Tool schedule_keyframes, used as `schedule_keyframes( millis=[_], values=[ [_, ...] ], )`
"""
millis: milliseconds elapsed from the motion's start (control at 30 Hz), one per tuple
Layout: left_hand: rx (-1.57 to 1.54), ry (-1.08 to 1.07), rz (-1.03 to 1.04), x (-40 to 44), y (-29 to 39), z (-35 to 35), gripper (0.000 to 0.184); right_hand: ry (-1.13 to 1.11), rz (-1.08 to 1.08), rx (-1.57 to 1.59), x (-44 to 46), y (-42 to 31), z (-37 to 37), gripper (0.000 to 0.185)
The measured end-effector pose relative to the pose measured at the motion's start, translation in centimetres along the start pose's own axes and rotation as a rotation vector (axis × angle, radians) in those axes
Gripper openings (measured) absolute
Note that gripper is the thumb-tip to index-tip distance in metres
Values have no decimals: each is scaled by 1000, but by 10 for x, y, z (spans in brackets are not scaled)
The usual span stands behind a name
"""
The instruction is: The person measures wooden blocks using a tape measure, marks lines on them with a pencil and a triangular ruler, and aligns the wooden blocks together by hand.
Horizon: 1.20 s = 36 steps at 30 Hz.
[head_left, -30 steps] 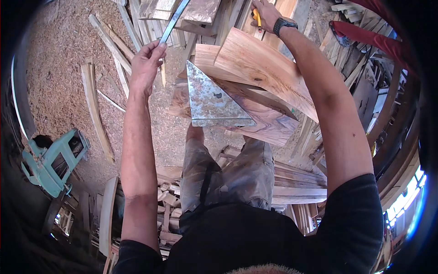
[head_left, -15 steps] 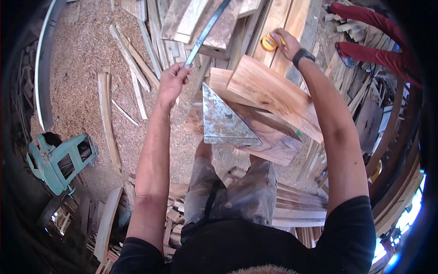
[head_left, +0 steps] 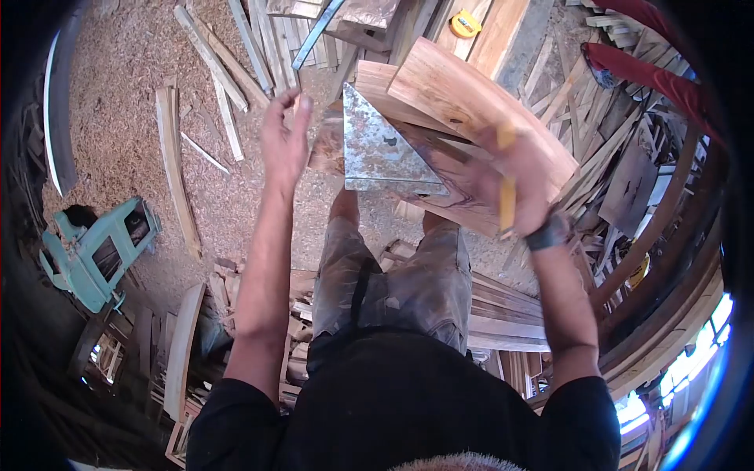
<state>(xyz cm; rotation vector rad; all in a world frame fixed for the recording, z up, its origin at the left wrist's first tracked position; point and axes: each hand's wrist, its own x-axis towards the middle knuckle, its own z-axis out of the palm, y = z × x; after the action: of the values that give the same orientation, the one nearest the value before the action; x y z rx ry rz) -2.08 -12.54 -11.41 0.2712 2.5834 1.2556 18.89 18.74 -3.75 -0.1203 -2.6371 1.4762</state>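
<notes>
My left hand (head_left: 285, 141) is lifted in mid-air with thumb and fingers apart and nothing in it. Just beyond its fingertips, a long metal straightedge (head_left: 318, 33) rests on stacked wood. Smeared by motion, my right hand (head_left: 522, 177) holds a yellow pencil (head_left: 507, 206) above the boards. Between the hands, a worn triangular metal square (head_left: 385, 145) lies on a dark-grained board (head_left: 463, 192). A thick reddish board (head_left: 479, 106) lies at an angle beside it. The yellow tape measure (head_left: 465, 23) sits on a plank farther off.
A teal metal machine frame (head_left: 102, 251) stands at the left. Loose wood strips (head_left: 177, 173) lie across the sawdust-covered floor (head_left: 126, 94). At the upper right, another person's red-trousered legs (head_left: 644, 71) are beside scrap wood (head_left: 628, 180). More planks (head_left: 506, 330) lie near my legs.
My left hand has let go of the straightedge and drawn back. My right hand has left the tape measure on the plank and moved down toward me with the pencil.
</notes>
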Motion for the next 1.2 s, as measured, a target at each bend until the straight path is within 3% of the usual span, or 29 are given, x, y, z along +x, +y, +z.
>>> schedule_keyframes(
  millis=[133, 200, 267, 333, 400, 467, 733, 900, 1000, 1200],
  values=[
    [76, -46, 143, -30, 16, 20, 46, -249, -153, -339, -21, -27, 71, 43],
    [-67, -102, -86, -35, 23, 25, 45, -232, -137, -359, -23, -27, 85, 40],
    [-74, -118, -107, -34, 29, 23, 46, -207, -120, -378, -23, -25, 93, 38],
    [-139, -152, -120, -35, 34, 21, 45, -236, -244, -430, -27, -25, 98, 39],
    [-157, -181, -170, -32, 42, 18, 43, -214, -264, -414, -31, -25, 102, 41],
    [9, -149, 55, -19, 36, 17, 44, -244, -243, -385, -35, -26, 106, 43],
    [-97, -364, -55, 20, 63, 22, 47, -104, -242, -307, -37, -30, 103, 48],
    [-16, -428, 74, 34, 69, 41, 48, -23, -287, -163, -40, -43, 84, 45],
    [-172, -383, 78, 33, 83, 43, 48, 80, -193, 8, -45, -71, 59, 38],
    [-319, -248, 11, -18, 101, 57, 37, 229, 484, 373, -55, -47, -2, 24]
  ],
)
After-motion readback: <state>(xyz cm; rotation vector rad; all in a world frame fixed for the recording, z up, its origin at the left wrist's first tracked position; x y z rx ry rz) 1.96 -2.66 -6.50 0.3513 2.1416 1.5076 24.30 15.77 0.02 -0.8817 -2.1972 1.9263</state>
